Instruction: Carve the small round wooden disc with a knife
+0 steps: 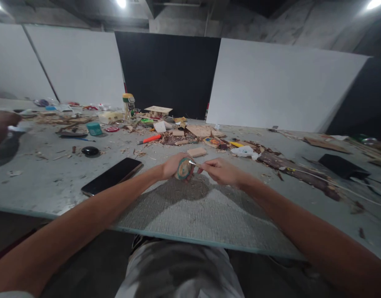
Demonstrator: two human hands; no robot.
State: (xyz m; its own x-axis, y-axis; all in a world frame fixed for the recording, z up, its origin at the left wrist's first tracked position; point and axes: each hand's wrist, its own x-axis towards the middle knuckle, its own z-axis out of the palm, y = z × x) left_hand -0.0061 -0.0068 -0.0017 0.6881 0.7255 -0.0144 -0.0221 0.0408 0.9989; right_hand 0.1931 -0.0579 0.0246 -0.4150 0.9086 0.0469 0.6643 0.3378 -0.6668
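Observation:
My left hand [172, 165] is closed around a round wooden disc [184, 169], tilted so that its face shows a blue-green ring around a tan and orange middle. In my right hand [220, 170], pinched between the fingers, is a slim tool [193, 163] with a bright metal tip. That tip meets the disc's right edge or lies just in front of it; I cannot tell which. Both hands are above the near part of the table, over their own shadows. Just behind them lies a small wooden block [196, 152].
A phone [112, 176] and a black rounded object [90, 151] lie left. Beyond are a teal jar [94, 128], an orange-handled cutter [151, 138] and wood scraps. Bark [290, 167] and a black box [344, 167] lie right. Another person's hand [2, 124] is far left.

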